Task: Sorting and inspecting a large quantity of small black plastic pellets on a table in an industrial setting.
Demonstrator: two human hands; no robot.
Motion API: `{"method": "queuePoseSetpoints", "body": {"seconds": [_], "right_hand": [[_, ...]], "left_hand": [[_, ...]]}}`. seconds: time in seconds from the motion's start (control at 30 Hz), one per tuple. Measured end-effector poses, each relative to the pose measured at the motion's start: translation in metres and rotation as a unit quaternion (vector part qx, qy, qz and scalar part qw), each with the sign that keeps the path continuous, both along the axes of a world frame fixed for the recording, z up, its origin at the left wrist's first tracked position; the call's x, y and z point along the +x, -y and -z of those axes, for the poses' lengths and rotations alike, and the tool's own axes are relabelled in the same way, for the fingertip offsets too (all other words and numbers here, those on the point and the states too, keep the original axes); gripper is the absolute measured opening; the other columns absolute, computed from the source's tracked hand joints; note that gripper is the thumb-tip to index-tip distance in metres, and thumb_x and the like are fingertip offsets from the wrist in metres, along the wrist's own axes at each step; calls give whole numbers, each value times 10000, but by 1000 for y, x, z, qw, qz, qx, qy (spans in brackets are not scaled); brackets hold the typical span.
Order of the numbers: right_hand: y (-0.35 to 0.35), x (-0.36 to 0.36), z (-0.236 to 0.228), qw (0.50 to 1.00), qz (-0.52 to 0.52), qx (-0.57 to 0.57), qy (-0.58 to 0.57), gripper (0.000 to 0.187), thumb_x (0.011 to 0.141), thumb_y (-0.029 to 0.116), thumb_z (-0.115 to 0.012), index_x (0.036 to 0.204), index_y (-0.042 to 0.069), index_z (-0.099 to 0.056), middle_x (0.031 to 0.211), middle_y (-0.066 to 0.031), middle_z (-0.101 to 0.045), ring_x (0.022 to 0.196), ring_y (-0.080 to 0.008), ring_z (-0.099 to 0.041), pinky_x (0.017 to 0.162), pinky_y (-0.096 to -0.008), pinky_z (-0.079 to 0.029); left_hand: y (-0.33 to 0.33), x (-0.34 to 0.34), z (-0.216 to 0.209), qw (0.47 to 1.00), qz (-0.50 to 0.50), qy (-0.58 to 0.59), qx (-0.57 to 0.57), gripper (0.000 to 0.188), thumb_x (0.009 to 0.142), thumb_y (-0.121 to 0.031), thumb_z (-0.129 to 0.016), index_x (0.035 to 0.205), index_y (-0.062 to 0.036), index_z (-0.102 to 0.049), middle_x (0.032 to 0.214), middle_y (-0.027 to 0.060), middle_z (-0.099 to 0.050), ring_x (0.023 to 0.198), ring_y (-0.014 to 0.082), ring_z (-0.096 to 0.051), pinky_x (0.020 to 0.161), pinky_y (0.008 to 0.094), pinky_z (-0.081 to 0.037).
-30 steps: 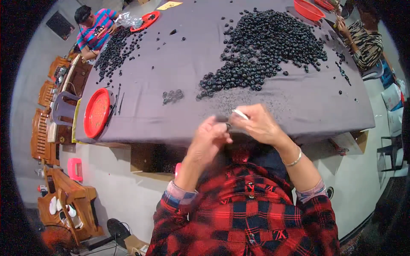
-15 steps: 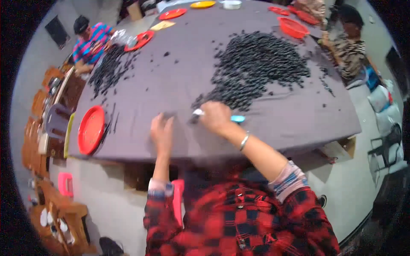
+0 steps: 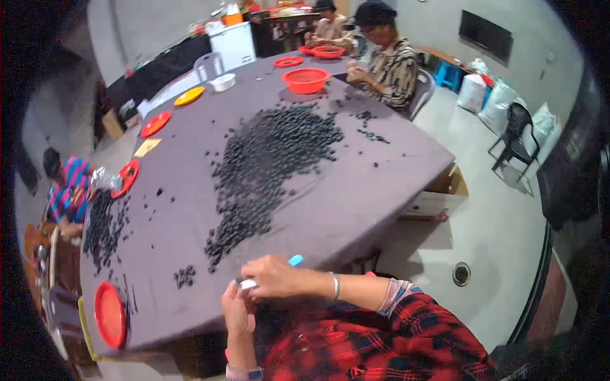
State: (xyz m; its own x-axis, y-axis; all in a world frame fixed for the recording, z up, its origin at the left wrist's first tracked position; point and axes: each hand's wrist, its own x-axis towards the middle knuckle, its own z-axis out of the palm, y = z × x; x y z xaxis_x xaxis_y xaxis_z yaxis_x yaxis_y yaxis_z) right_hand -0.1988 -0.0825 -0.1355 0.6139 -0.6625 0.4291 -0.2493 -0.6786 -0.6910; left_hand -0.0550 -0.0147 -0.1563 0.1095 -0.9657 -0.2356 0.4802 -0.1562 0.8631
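Observation:
My right hand (image 3: 270, 276) is closed around a small tool with a turquoise handle (image 3: 295, 260). A whitish piece (image 3: 248, 284) shows at its fingertips, though I cannot tell whether it belongs to the tool. Touching those fingertips, my left hand (image 3: 237, 309) pinches a small dark piece (image 3: 239, 279), mostly hidden. Just beyond both hands spreads a big heap of small black nut-like pieces (image 3: 273, 149) on a grey-purple cloth-covered table (image 3: 356, 184). A smaller cluster of black pieces (image 3: 185, 276) lies left of my hands.
At the near left edge stands a red plate (image 3: 110, 315). Farther off are a red basin (image 3: 305, 80), a yellow plate (image 3: 189, 96) and a white bowl (image 3: 223, 82). A person in stripes (image 3: 70, 187) sits left by another black pile; two others sit at the far side.
The view has swung to the right. My hands, apart before, have come together near the table's front edge. The small cluster now lies on the cloth left of the main heap.

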Motion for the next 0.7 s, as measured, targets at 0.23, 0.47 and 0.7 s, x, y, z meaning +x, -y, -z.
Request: {"method": "queuePoseSetpoints", "body": {"seconds": [0.23,0.47,0.7], "right_hand": [[-11,-4,2,999,8,11,47,196,687,186,-667,740,18,-581,748,-165,-601,724,-365,-598,628,-448,-474],[-3,-18,-7,983,-110,127,73,188,687,182,-665,774,18,-635,746,-161,-610,722,-339,-599,635,-395,-469],[-8,-13,-7,988,-75,64,122,173,680,114,-664,736,-15,-563,698,-115,-540,644,-274,-563,578,-365,-430]], "left_hand": [[-3,-3,5,998,18,-60,3,192,936,-151,-457,1084,-50,-525,957,75,-612,843,186,-609,736,319,-510],[-8,2,3,991,59,-113,38,216,920,-206,-504,1091,-76,-527,967,45,-612,829,167,-591,694,290,-474],[-13,1,3,989,58,-136,4,309,884,-176,-581,1171,-76,-526,997,33,-629,846,137,-597,707,278,-490]]}}
